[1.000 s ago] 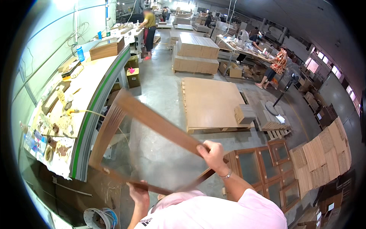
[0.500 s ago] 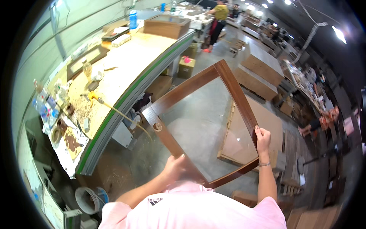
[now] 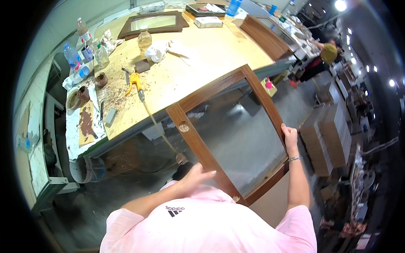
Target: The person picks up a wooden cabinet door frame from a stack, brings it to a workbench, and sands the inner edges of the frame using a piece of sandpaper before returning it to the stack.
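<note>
Bench (image 3: 211, 55) v bright, bkgd dim, edges warped

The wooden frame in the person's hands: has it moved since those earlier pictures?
Yes, toward the workbench. Half a second ago the wooden frame showed clear of the workbench's edge; now its far corner overlaps that edge in the view.

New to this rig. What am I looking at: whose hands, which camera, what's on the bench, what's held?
No machine here: these are a person's two bare hands, seen from a fisheye camera worn on that person's head, looking down. The right hand grips a wooden frame by its right side; the left hand is at the frame's left side, its grip unclear. On the workbench lie a yellow hose-fed gun, a dark brown frame and crumpled white material.
</note>
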The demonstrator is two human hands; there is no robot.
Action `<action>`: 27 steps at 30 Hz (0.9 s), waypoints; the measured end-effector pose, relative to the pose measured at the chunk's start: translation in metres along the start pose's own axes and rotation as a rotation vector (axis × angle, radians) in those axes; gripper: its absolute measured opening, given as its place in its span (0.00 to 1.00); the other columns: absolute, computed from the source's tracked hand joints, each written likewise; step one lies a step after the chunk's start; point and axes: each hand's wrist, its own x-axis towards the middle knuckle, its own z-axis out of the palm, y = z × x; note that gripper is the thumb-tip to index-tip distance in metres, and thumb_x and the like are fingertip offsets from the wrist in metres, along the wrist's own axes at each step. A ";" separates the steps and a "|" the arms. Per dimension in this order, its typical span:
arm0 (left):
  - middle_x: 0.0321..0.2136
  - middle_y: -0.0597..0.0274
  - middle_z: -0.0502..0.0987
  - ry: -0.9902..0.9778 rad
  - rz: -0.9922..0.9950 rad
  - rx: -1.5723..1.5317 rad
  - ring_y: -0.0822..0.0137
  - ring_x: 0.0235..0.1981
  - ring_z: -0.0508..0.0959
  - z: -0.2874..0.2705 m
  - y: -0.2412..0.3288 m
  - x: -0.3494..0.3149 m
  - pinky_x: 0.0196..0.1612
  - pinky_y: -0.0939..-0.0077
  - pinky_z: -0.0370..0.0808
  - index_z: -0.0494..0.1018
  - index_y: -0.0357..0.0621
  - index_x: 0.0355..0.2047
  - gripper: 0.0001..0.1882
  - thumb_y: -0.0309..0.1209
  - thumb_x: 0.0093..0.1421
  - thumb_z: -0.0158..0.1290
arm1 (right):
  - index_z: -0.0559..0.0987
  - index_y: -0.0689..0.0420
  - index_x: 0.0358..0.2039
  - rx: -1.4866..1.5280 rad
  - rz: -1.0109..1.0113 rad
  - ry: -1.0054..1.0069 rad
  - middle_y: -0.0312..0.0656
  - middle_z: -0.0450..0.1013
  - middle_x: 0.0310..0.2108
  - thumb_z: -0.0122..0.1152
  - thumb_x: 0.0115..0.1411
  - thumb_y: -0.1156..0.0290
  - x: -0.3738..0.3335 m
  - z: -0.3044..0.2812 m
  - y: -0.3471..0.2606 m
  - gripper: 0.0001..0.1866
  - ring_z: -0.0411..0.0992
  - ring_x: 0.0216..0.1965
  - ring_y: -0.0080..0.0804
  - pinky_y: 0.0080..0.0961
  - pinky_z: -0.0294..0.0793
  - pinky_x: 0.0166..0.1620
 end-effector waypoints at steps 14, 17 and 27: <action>0.46 0.57 0.71 -0.006 -0.052 -0.144 0.69 0.46 0.72 -0.081 0.094 0.157 0.52 0.74 0.68 0.63 0.34 0.52 0.23 0.31 0.59 0.54 | 0.79 0.66 0.25 -0.136 0.074 -0.320 0.40 0.66 0.15 0.55 0.57 0.48 0.259 0.115 -0.004 0.28 0.65 0.22 0.24 0.27 0.64 0.31; 0.46 0.58 0.72 0.063 -0.041 -0.193 0.70 0.46 0.72 -0.091 0.108 0.190 0.52 0.75 0.68 0.63 0.34 0.52 0.23 0.31 0.59 0.53 | 0.79 0.65 0.26 -0.142 0.004 -0.362 0.42 0.67 0.15 0.54 0.57 0.47 0.315 0.148 -0.019 0.28 0.66 0.22 0.26 0.29 0.64 0.31; 0.45 0.59 0.72 0.335 -0.049 -0.376 0.72 0.42 0.72 -0.087 0.118 0.273 0.47 0.79 0.69 0.66 0.37 0.51 0.20 0.33 0.60 0.53 | 0.73 0.64 0.15 -0.061 -0.319 -0.620 0.26 0.60 0.15 0.56 0.60 0.55 0.466 0.259 -0.073 0.25 0.55 0.20 0.15 0.22 0.53 0.23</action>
